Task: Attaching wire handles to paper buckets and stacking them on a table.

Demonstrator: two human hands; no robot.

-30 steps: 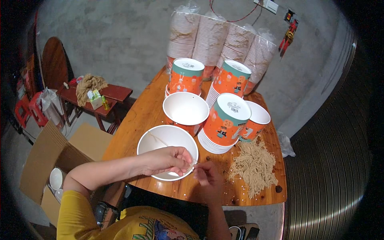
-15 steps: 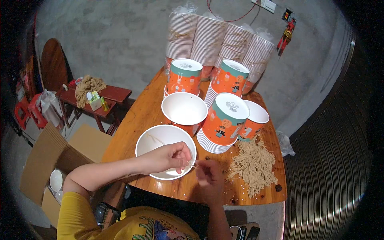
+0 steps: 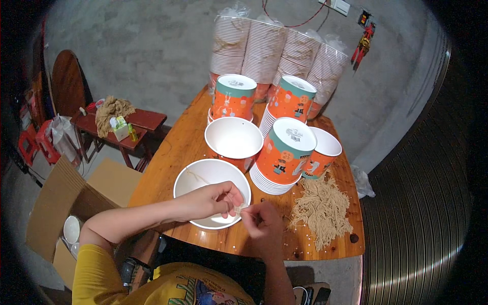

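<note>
A white-lined paper bucket [image 3: 195, 178] stands mouth up at the table's near edge. A beige string [image 3: 195, 176] shows against its inner wall on the far left side. Over the bucket's near right rim, my left hand [image 3: 218, 198] has its fingers curled and pinches a small pale bit of string. Just right of it, my right hand [image 3: 263, 223] is closed in a pinch at the same string, fingertips almost touching the left ones. A loose heap of cut beige strings [image 3: 323, 211] lies to the right of my right hand.
Behind the bucket stand another open bucket [image 3: 234, 138], stacked upturned orange buckets [image 3: 284, 152] and an orange bucket [image 3: 321, 150]. Tall bagged stacks [image 3: 264, 53] line the wall. At left are a cardboard box [image 3: 56, 203] and a red bench [image 3: 145, 119]. A ribbed shutter [image 3: 422, 203] is at right.
My right hand has moved slightly left and up, its fingers closing in a pinch beside my left fingertips. The near bucket has shifted a touch to the right.
</note>
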